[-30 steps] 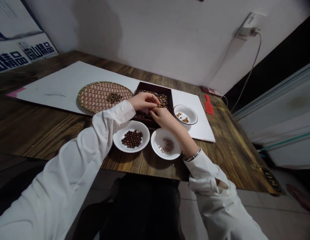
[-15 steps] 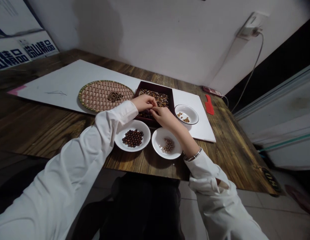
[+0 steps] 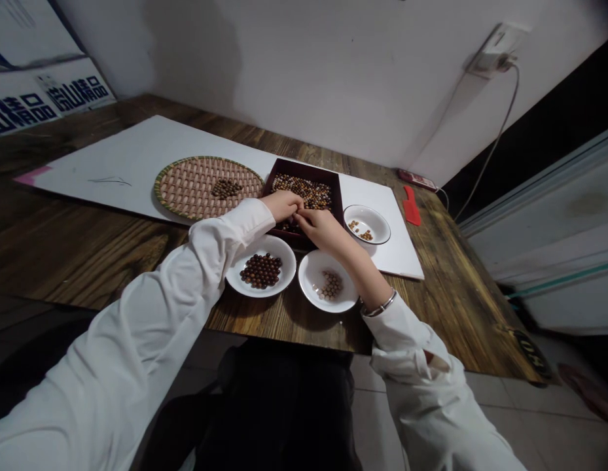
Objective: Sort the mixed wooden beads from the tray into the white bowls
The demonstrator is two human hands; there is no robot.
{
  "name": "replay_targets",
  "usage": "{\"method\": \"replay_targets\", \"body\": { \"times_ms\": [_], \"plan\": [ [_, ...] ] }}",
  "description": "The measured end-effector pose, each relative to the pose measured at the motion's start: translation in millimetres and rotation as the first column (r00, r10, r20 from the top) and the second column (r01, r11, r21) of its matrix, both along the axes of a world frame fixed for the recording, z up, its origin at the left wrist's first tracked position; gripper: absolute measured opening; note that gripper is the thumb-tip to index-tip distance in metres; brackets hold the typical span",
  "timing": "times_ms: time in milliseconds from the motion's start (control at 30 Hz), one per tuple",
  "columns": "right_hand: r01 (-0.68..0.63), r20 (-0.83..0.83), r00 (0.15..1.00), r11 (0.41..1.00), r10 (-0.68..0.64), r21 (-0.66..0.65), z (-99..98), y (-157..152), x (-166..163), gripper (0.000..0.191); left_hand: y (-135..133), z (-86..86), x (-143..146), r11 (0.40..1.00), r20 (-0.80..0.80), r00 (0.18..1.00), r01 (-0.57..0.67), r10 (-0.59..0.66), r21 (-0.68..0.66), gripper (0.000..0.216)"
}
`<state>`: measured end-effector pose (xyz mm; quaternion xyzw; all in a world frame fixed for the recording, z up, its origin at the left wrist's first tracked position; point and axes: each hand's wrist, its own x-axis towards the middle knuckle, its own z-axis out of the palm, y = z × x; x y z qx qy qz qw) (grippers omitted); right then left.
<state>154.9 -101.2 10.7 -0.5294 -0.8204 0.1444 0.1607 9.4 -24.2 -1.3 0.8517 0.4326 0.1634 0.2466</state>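
My left hand (image 3: pixel 283 206) and my right hand (image 3: pixel 319 229) meet above a dark wooden tray (image 3: pixel 304 163) of mixed brown and tan beads (image 3: pixel 302 192). Their fingertips almost touch over the beads, and anything pinched between them is hidden. Below my hands, a white dish (image 3: pixel 284 258) holds dark brown beads (image 3: pixel 260 271), and another (image 3: pixel 308 265) holds pale beads (image 3: pixel 330 285). To the right, a smaller white dish (image 3: pixel 366 212) has few beads. A round woven tray (image 3: pixel 186 190) with a small bead pile (image 3: pixel 226 188) lies left of my left hand.
All this stands on a white board (image 3: pixel 112 163) and wooden table (image 3: pixel 88 248). A red comb (image 3: pixel 410 205) and a red flat object (image 3: pixel 415 179) lie at the right. A cable runs from a wall socket (image 3: pixel 493 51). My white sleeves cross the near table edge.
My fingertips have shifted left, from the middle of the bead tray towards its near left part. The view has tilted slightly. The dishes and trays have not moved on the table.
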Motion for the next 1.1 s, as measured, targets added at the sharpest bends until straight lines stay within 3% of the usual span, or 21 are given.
{"method": "replay_targets", "body": {
  "times_ms": [300, 400, 633, 833, 1100],
  "plan": [
    [-0.006, 0.008, 1.0, 1.0, 0.006, 0.008, 1.4, 0.0, -0.5, 0.027, -2.3, -4.7, 3.0, 0.994, -0.127, 0.992, 0.007, 0.008, 0.11, 0.016],
    [0.003, 0.009, 1.0, 1.0, -0.003, -0.001, 2.9, -1.5, -1.3, 0.029, -0.2, -6.5, -0.5, 0.992, -0.077, 0.997, -0.015, 0.025, 0.128, 0.024],
    [0.007, -0.036, 0.999, 1.0, -0.008, -0.015, 1.1, -1.3, -0.6, 0.029, -4.2, -2.0, -4.1, 0.973, 0.132, 0.975, -0.194, 0.178, 0.121, 0.033],
    [0.012, -0.054, 0.998, 1.0, -0.014, -0.024, 2.0, -2.8, -0.2, 0.028, -2.2, 0.6, -3.5, 0.955, 0.291, 0.919, -0.292, 0.264, 0.057, 0.022],
    [0.005, -0.065, 0.998, 1.0, -0.006, -0.022, 0.9, -1.9, -0.2, 0.031, 12.2, -9.8, -4.5, 0.915, 0.486, 0.775, -0.349, 0.404, -0.203, 0.023]
  ]
}}
